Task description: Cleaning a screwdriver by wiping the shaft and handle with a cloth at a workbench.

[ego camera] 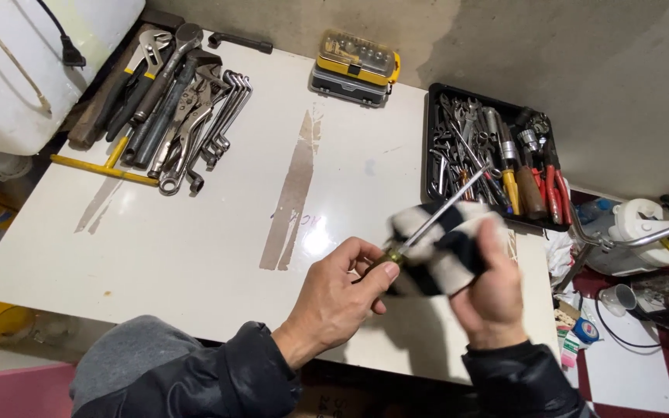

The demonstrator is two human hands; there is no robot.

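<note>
My left hand (342, 294) grips the handle of a long screwdriver (447, 207) whose thin metal shaft points up and to the right. Closed around a black-and-white striped cloth (439, 248), my right hand (489, 290) holds it wrapped about the lower shaft near the handle. Both hands hover above the near right part of the white table (195, 232). The cloth looks blurred.
A black tray (430, 155) of screwdrivers, pliers and sockets sits at the right. Wrenches and pliers (172, 108) lie piled at the far left. A yellow bit case (354, 66) stands at the back edge. A kettle (644, 232) and clutter are on the floor to the right.
</note>
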